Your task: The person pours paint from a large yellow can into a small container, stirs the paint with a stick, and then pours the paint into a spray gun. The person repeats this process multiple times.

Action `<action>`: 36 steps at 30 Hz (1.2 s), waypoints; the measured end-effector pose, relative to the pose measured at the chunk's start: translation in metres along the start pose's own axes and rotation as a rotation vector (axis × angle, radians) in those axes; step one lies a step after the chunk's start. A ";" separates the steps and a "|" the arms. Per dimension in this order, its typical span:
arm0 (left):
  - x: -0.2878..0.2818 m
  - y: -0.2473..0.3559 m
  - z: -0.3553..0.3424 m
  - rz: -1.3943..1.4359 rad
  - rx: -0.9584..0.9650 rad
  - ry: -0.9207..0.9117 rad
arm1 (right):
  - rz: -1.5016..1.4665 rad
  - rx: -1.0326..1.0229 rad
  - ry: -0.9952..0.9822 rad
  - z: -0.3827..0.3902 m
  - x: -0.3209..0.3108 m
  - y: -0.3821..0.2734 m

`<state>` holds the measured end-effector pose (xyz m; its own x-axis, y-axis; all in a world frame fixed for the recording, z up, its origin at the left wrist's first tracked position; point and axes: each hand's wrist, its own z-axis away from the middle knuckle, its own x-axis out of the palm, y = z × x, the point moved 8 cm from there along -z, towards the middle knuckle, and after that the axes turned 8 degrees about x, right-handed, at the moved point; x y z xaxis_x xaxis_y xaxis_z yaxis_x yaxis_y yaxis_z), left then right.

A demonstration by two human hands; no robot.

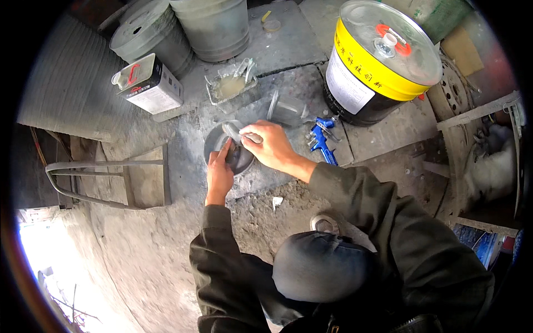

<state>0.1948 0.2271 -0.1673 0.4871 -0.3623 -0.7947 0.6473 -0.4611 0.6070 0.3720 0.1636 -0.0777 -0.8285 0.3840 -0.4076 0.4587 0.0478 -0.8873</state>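
Over a round metal bowl [244, 162] on the floor slabs [184, 139], the right hand [269, 144] has its grip closed round a pale piece [231, 130] I can't identify. The left hand [220, 173] is over the bowl's near edge; whether its grip is closed on anything, I can't tell. The piece could slip if that hold loosened, and a nudge might tip the bowl. Dusty slabs meet rough ground [144, 238]; a blue spray gun [320, 141] lies beside a yellow-banded drum [363, 72].
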 end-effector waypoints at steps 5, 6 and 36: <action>-0.009 0.030 0.006 -0.549 0.086 -0.033 | 0.164 -0.151 -0.322 0.011 0.003 -0.031; -0.006 0.037 0.004 -0.623 0.112 -0.034 | 0.182 -0.141 -0.345 0.005 0.001 -0.025; -0.032 0.001 0.012 1.792 -0.389 0.177 | 0.030 0.111 -0.052 0.006 0.005 -0.005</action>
<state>0.1732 0.2279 -0.1413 0.6938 -0.0576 0.7178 -0.5850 0.5361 0.6085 0.3641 0.1593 -0.0769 -0.8319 0.3352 -0.4422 0.4472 -0.0668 -0.8919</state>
